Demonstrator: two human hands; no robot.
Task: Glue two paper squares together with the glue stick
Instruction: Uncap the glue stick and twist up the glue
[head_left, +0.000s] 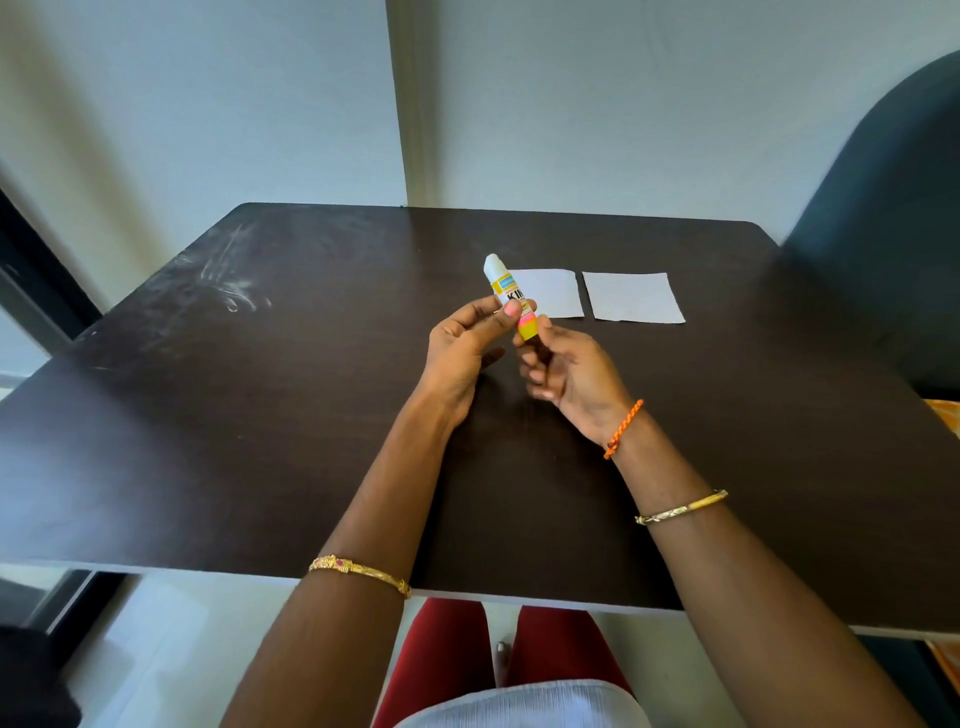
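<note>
Dark surface (311, 415), two white paper squares (550, 293) (634, 297) flat side by side at the far right, small gap between. Glue stick (511, 296) held above the surface, cap up, tilted. Left hand (462, 348) grip pinches mid-body; right hand (566, 369) grip closed on the yellow base.

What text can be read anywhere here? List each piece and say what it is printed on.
"KI": large black letters on the glue stick; the word runs on under the fingers of the left hand.
Small blue panel above it on the glue stick label: print too small to read.
The two paper squares and the table show no writing.
</note>
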